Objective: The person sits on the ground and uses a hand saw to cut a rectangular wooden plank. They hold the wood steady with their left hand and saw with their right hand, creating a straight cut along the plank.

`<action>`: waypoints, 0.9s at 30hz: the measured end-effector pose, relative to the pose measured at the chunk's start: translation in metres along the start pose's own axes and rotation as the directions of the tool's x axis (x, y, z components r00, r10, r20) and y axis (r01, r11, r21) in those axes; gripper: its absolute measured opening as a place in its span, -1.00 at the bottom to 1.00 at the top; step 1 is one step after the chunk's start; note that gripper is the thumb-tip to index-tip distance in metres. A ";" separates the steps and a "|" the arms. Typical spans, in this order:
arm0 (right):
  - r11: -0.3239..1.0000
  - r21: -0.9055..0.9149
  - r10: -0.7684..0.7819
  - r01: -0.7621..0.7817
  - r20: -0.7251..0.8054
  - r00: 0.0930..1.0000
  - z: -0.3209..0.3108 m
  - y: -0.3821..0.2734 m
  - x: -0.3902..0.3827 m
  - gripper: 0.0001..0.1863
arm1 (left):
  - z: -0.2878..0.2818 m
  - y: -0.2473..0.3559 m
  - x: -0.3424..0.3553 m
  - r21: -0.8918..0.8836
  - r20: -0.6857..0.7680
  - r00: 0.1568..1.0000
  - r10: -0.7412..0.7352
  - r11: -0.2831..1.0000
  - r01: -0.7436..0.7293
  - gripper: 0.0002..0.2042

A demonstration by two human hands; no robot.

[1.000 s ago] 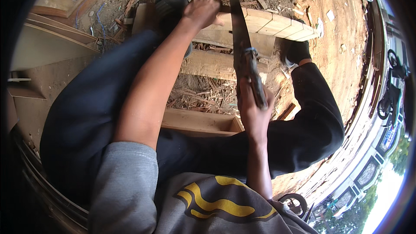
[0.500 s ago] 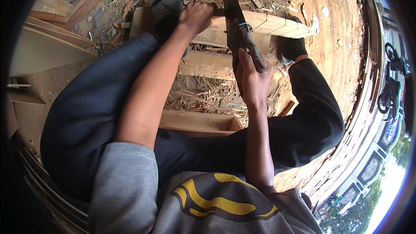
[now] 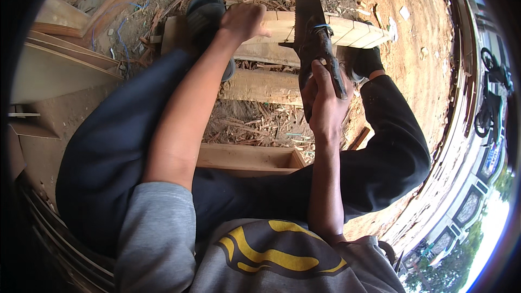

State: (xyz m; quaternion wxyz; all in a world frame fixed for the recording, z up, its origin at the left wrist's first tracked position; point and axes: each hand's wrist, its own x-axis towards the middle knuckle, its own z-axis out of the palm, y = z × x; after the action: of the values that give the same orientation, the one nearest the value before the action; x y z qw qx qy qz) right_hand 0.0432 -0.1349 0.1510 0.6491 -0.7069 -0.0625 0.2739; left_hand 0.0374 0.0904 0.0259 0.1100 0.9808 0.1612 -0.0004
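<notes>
A pale wooden board (image 3: 347,33), with several dark cross lines or cuts along it, lies crosswise between my feet over other timber. My left hand (image 3: 245,21) is closed over its left part, next to my left sandal; the fingertips are partly hidden. My right hand (image 3: 330,100) is wrapped round the dark handle of a handsaw (image 3: 308,0). Its blade points away from me across the board, with the toothed edge on the left. A small dark pointed piece (image 3: 286,45) shows beside the saw's handle; I cannot tell what it is.
Under the board lies a thicker timber (image 3: 260,82) amid wood splinters (image 3: 244,122). A wooden box frame (image 3: 247,157) sits close to my legs. Panels (image 3: 59,76) lean at the left. At the far right stand motorbikes (image 3: 491,92).
The saw and my right hand have shifted right and slightly toward me. My left hand stays on the board. The dark pointed piece now shows left of the saw's handle.
</notes>
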 end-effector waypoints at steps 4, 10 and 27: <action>0.997 -0.069 0.036 -0.036 0.011 0.999 0.000 0.017 0.003 -0.77 | -0.009 0.001 0.000 -0.015 0.035 0.999 -0.015 1.000 0.015 -0.46; 0.995 -0.080 0.057 -0.056 0.015 0.998 0.007 0.033 0.009 -0.76 | -0.001 -0.003 0.005 0.008 0.083 0.994 -0.069 0.998 0.069 -0.44; 0.987 -0.157 -0.028 0.033 0.037 0.999 0.032 0.019 0.056 -0.72 | 0.006 0.002 -0.013 -0.144 -0.112 0.993 0.025 0.989 -0.041 -0.64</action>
State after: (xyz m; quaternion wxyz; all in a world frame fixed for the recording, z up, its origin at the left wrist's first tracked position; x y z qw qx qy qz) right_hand 0.0704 -0.0848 0.1153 0.5943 -0.7500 -0.1059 0.2703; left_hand 0.0260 0.0833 0.0207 0.1722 0.9712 0.1505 0.0674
